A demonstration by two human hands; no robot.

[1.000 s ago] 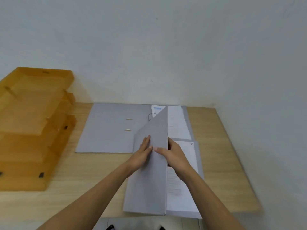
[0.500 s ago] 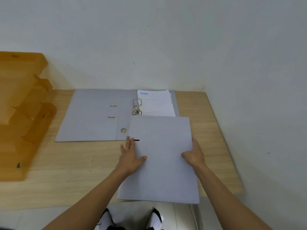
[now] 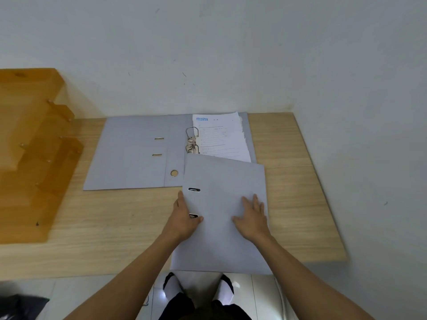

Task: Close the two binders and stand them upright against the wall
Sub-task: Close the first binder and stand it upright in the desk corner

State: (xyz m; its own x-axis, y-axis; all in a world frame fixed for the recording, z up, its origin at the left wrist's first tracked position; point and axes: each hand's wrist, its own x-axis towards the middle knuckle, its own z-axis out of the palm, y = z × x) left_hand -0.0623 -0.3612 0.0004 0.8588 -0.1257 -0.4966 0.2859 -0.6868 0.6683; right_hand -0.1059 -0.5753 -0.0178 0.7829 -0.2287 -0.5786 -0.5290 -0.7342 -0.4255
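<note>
near binder point(image 3: 221, 218) now shut, right hand point(image 3: 253, 218) moved flat onto cover

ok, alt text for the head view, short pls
Two bare hands press on a closed grey binder at the near edge of a wooden desk: the left hand at its spine edge, the right hand flat on the cover. Behind it a second grey binder lies open with papers, beside amber stacked trays.

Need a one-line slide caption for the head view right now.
Both hands, left hand and right hand, rest on the closed near binder; the far binder lies open by the wall.
</note>
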